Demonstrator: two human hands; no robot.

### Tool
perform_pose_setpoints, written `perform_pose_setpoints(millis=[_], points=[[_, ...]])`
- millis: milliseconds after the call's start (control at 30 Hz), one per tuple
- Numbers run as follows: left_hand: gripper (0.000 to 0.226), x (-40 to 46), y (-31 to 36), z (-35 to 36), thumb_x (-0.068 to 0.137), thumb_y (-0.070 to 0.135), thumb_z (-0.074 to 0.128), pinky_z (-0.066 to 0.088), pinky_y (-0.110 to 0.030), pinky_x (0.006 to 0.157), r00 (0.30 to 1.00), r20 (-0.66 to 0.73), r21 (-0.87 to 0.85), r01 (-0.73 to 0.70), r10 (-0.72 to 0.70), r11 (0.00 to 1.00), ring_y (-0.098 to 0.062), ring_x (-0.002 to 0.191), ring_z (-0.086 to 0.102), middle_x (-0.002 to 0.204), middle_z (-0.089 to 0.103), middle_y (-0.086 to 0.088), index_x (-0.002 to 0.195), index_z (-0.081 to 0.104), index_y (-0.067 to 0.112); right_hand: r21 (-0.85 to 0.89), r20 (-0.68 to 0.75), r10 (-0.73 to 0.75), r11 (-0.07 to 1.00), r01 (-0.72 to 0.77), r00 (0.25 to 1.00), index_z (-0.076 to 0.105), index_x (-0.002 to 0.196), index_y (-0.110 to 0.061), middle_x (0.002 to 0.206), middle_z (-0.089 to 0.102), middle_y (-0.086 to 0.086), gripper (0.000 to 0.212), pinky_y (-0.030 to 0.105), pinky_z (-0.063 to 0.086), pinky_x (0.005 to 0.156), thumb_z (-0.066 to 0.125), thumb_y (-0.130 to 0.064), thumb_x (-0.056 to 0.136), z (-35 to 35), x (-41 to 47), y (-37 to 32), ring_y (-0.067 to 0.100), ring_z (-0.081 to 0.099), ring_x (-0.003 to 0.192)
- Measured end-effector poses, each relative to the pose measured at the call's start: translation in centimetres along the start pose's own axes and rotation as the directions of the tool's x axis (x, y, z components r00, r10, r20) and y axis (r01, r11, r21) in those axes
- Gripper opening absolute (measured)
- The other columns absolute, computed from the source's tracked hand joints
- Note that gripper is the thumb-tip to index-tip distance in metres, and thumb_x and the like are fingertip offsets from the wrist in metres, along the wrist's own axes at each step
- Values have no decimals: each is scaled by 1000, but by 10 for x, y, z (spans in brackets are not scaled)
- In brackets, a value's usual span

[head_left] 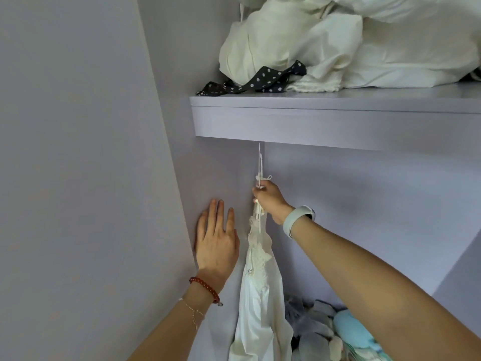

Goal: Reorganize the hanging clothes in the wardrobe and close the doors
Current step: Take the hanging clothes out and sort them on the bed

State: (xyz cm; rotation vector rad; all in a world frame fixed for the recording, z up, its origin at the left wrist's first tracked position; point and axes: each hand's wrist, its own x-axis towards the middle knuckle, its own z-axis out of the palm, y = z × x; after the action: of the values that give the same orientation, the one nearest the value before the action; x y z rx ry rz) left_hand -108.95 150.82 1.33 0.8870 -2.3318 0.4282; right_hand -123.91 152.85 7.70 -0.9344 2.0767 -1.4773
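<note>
Wardrobe: from the head view we look into a pale lilac interior, with a shelf (338,118) overhead carrying heaped white bedding (338,48) and a dotted black ribbon (260,80).
Garment: our white lace dress (257,295) hangs on a white hanger (259,165), near the left wall.
Right hand (269,199): we curl our fingers round the hanger's neck.
Left hand (217,238): flat, fingers straight, on the side panel (78,178).
Rod: hidden behind the shelf's front edge.
Risk: hooking blind, we may miss the rod, and the dress would drop onto the soft toys (338,332) below.
</note>
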Motion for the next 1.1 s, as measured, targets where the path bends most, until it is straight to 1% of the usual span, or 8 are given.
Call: perform_pose_setpoints(millis=[167, 400, 533, 700, 767, 833, 967, 1100], points=[[49, -2, -1, 2, 69, 22, 74, 34, -47, 104, 1000, -15, -15, 19, -19, 1000, -31, 125, 48, 127, 57, -17, 115, 64, 6, -161, -281, -87, 986, 43, 956, 51, 99, -1, 106, 58, 15, 22, 30, 41, 80, 31, -5, 91, -13, -4, 15, 31, 54, 99], [42, -1, 16, -4, 69, 14, 72, 11, -62, 103, 998, -65, -123, 11, -19, 992, -37, 124, 47, 122, 59, -16, 110, 65, 9, -222, -338, -291, 949, 224, 895, 53, 91, 1, 86, 51, 9, 21, 26, 37, 67, 31, -2, 92, -57, -24, 28, 21, 48, 79], [41, 1, 39, -5, 77, 11, 64, 15, -63, 103, 997, -80, -274, -37, 16, 961, -37, 125, 45, 125, 58, -13, 117, 61, 10, -143, -311, -348, 937, 318, 885, 55, 87, -3, 68, 49, -4, 17, 11, 34, 53, 39, -3, 94, -82, -59, 50, 4, 42, 56], [50, -12, 73, 14, 92, 15, 51, 26, -57, 107, 982, 187, -597, 93, 25, 796, -36, 137, 25, 146, 33, -17, 139, 36, 7, -203, -269, -326, 939, 277, 906, 56, 87, -4, 68, 54, 10, 11, 29, 41, 58, 47, -5, 93, -117, -135, 118, 17, 47, 60], [54, -17, 91, 19, 94, 20, 47, 25, -56, 109, 970, 234, -660, 113, 60, 743, -34, 140, 17, 151, 23, -16, 143, 26, 8, -272, -263, -287, 938, 214, 921, 57, 87, -11, 71, 58, -3, 10, 25, 42, 64, 51, -5, 91, -137, -166, 141, 12, 51, 63], [54, -19, 109, 21, 97, 32, 36, 24, -56, 109, 971, 213, -692, 68, 113, 718, -36, 140, 17, 151, 21, -17, 143, 23, 6, -416, -280, -300, 894, 166, 912, 59, 87, -16, 73, 57, -13, 13, 22, 43, 67, 51, -6, 91, -158, -201, 160, 7, 52, 65], [64, -14, 155, 18, 96, 47, 19, 24, -58, 104, 954, 102, -668, -145, 283, 730, -43, 135, 25, 147, 28, -22, 141, 28, 3, -723, -287, -428, 684, 99, 857, 65, 80, -6, 65, 62, 2, 36, 26, 46, 53, 37, -25, 94, -196, -268, 182, 17, 56, 55], [65, -22, 211, 17, 96, 48, 12, 18, -60, 106, 791, -26, -644, -481, 611, 595, -34, 126, 45, 125, 60, -11, 125, 55, 9, -822, -306, -439, 569, -2, 845, 67, 81, -4, 62, 62, 3, 57, 22, 46, 43, 22, -34, 99, -222, -329, 198, 20, 58, 48]])
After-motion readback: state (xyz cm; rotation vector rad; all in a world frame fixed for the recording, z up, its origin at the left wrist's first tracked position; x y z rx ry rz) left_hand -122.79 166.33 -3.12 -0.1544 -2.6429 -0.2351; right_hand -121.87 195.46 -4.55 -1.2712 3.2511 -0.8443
